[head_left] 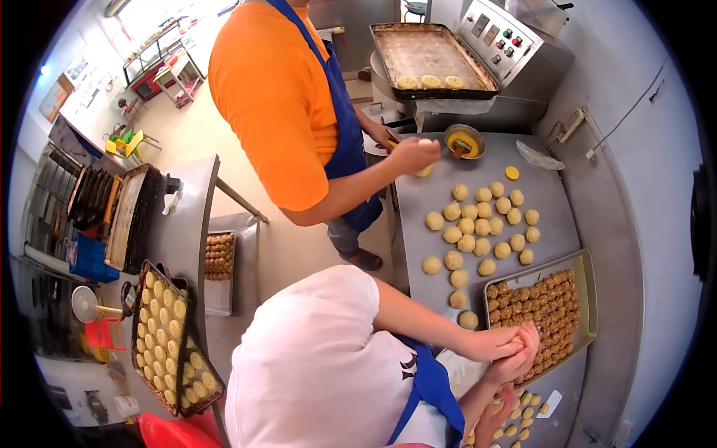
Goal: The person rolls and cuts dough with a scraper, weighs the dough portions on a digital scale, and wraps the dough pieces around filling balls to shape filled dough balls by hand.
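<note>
My left hand [493, 345] and my right hand [517, 364] meet over the near edge of a metal tray [590, 299]. Their fingers are closed together around a small piece of pale dough [517, 340], mostly hidden. Rows of brown filling balls [534, 306] fill much of the tray. Beyond my left forearm, several round dough balls [482, 228] are spread on the steel table [553, 216]. Small flattened dough pieces [526, 418] lie below my hands, with a white scraper [551, 403] beside them.
Another person's hand [491, 414] is close below mine. A co-worker in orange [272, 97] stands at the table by a bowl of yellow liquid [464, 142]. A baking tray [441, 56] rests by the control panel. Left are trays of shaped pastries [160, 328] on another table.
</note>
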Action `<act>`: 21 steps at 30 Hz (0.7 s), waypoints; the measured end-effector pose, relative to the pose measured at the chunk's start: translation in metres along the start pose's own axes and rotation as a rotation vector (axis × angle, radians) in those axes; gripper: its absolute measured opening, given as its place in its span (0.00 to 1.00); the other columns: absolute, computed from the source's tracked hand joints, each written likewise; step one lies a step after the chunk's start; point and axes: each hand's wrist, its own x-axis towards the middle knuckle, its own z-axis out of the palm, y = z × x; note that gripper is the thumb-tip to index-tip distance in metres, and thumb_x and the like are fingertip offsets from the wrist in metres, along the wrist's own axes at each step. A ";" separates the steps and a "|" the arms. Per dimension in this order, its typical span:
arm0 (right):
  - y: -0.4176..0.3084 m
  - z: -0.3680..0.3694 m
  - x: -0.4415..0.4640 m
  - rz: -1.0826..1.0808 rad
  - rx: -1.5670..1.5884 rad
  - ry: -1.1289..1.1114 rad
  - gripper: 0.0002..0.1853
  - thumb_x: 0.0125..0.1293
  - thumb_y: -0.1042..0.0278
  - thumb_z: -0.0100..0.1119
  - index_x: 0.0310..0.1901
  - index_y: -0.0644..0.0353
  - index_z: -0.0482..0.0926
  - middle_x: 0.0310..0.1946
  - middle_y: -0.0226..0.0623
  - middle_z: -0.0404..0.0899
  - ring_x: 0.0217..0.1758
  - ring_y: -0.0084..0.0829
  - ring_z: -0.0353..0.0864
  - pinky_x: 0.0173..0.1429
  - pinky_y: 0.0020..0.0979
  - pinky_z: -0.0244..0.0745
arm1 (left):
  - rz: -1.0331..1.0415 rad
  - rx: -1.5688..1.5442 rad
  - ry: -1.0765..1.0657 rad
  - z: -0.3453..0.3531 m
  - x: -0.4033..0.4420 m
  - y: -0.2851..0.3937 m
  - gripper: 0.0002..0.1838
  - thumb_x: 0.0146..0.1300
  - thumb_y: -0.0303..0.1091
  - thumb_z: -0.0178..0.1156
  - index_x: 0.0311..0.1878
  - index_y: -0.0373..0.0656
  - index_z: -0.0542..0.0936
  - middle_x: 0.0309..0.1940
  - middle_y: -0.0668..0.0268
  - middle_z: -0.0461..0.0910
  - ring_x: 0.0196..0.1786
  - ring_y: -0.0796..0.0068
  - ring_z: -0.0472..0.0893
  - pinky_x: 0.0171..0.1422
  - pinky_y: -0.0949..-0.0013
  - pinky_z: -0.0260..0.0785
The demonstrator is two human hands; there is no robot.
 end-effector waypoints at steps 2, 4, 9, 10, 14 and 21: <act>0.000 0.006 -0.003 -0.021 -0.046 0.112 0.17 0.70 0.62 0.39 0.40 0.68 0.74 0.39 0.48 0.79 0.50 0.48 0.78 0.58 0.45 0.72 | -0.040 0.158 0.016 0.001 -0.002 0.006 0.25 0.70 0.37 0.46 0.67 0.36 0.60 0.51 0.57 0.72 0.55 0.68 0.72 0.63 0.64 0.62; 0.013 0.003 -0.013 -0.038 -0.109 0.231 0.18 0.69 0.60 0.40 0.39 0.69 0.72 0.39 0.48 0.79 0.49 0.47 0.78 0.59 0.47 0.71 | 0.014 -0.035 0.095 0.013 0.000 0.007 0.25 0.69 0.35 0.47 0.66 0.36 0.60 0.50 0.57 0.72 0.55 0.68 0.72 0.63 0.64 0.62; -0.032 0.017 -0.002 0.081 0.022 0.188 0.29 0.71 0.51 0.34 0.53 0.71 0.73 0.47 0.49 0.77 0.56 0.47 0.74 0.66 0.44 0.64 | -0.014 -0.180 0.041 -0.008 0.000 0.012 0.26 0.67 0.35 0.50 0.64 0.35 0.59 0.52 0.58 0.70 0.56 0.68 0.71 0.62 0.65 0.63; -0.024 0.010 -0.009 0.086 0.018 0.193 0.29 0.71 0.51 0.34 0.53 0.71 0.73 0.47 0.49 0.77 0.56 0.47 0.74 0.66 0.44 0.64 | -0.019 -0.182 0.035 -0.013 -0.002 0.014 0.26 0.67 0.35 0.50 0.64 0.35 0.59 0.52 0.58 0.70 0.56 0.68 0.71 0.62 0.65 0.63; 0.005 0.005 -0.024 -0.083 -0.146 0.065 0.24 0.72 0.55 0.33 0.44 0.68 0.76 0.46 0.48 0.79 0.54 0.47 0.77 0.67 0.48 0.64 | 0.071 0.001 -0.128 -0.006 -0.011 0.002 0.19 0.67 0.35 0.49 0.56 0.36 0.62 0.53 0.55 0.68 0.58 0.67 0.68 0.62 0.63 0.61; -0.018 0.031 -0.018 0.064 0.135 0.272 0.39 0.72 0.38 0.28 0.59 0.72 0.69 0.60 0.57 0.67 0.66 0.48 0.65 0.70 0.43 0.59 | 0.019 -0.150 0.068 0.000 -0.009 0.002 0.30 0.68 0.35 0.49 0.69 0.34 0.53 0.56 0.58 0.68 0.59 0.70 0.69 0.65 0.67 0.61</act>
